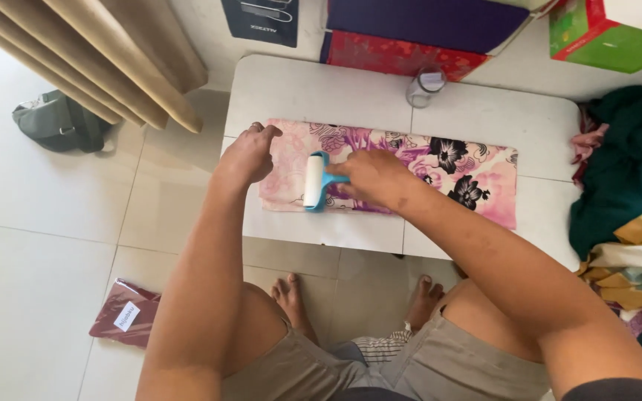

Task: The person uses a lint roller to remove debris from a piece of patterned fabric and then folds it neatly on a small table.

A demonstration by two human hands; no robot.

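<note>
Right hand (371, 177) is gripping the blue handle of a lint roller (314, 180), its white roll lying on the floral pink cloth (440, 169) mid-frame on the white table (313, 93). Left hand (249, 154) is pressing down flat on the cloth's left end, grip released, holding nothing. Small jar (425, 87) is sitting just above the cloth.

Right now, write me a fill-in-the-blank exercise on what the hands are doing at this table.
1. The right hand grips a lint roller by its ____ handle.
2. The left hand presses on the pink floral folded cloth, near its ____ end.
3. The cloth lies on a ____ low table.

Missing words: blue; left; white
</note>
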